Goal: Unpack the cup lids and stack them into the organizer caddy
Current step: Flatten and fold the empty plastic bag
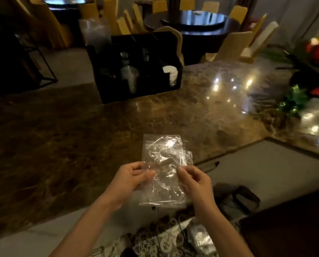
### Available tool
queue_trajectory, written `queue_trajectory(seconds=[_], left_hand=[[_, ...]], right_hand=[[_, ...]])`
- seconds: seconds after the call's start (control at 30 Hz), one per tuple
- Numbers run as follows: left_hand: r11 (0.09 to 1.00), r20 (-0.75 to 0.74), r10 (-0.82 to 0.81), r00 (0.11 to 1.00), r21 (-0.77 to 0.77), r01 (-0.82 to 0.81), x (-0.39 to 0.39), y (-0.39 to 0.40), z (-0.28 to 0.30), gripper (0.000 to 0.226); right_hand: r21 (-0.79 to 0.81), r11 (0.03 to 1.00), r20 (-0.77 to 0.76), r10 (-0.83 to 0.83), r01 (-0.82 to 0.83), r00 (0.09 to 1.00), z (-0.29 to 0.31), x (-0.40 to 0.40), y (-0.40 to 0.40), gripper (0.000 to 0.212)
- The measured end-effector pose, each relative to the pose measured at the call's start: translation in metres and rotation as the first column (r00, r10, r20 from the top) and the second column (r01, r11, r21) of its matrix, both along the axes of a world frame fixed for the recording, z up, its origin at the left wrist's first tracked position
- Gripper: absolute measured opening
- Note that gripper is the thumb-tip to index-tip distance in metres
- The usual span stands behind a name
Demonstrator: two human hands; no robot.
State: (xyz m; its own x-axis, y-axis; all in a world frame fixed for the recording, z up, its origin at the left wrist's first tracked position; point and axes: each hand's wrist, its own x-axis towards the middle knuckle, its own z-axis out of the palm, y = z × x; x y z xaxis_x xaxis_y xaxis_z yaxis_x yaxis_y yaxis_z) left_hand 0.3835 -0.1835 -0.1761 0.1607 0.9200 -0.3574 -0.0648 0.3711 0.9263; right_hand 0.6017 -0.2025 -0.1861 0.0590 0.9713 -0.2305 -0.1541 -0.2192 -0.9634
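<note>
A clear plastic bag (165, 156) hangs in the air above the counter's front edge, crinkled and catching the light; I cannot tell what is inside it. My left hand (131, 179) pinches its left edge, thumb on top. My right hand (194, 180) pinches the bag near its right side. The black organizer caddy (107, 71) stands at the back of the counter, with a white cup or lid stack (170, 74) in its right compartment and clear plastic pieces (130, 76) in the middle one.
The brown marble counter (62, 136) spreads out to the left and behind the bag. Green and red decorations (295, 101) lie at the right. A dark case (242, 201) sits on a lower grey surface. Chairs and round tables stand beyond.
</note>
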Motion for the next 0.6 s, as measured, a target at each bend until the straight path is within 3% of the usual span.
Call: queue_trajectory(seconds=[0.27, 0.33, 0.43, 0.6], left_hand=[[0.994, -0.111, -0.106, 0.988, -0.027, 0.103, 0.134, -0.037, -0.052, 0.017], [0.983, -0.098, -0.173, 0.98, -0.086, 0.165, 0.162, -0.038, -0.071, 0.013], [0.94, -0.071, -0.279, 0.958, -0.224, 0.257, 0.194, -0.034, -0.113, 0.024], [0.896, -0.082, -0.303, 0.95, -0.363, 0.254, 0.24, -0.031, -0.212, 0.028]], right_hand=[[-0.128, 0.951, 0.038, -0.279, 0.282, 0.96, -0.052, 0.121, -0.072, 0.005], [-0.156, 0.913, 0.077, -0.37, 0.378, 0.926, -0.073, 0.146, -0.083, 0.007], [-0.243, 0.842, 0.117, -0.467, 0.482, 0.876, -0.113, 0.178, -0.096, 0.008], [-0.389, 0.754, 0.151, -0.515, 0.53, 0.844, -0.201, 0.211, -0.114, 0.011]])
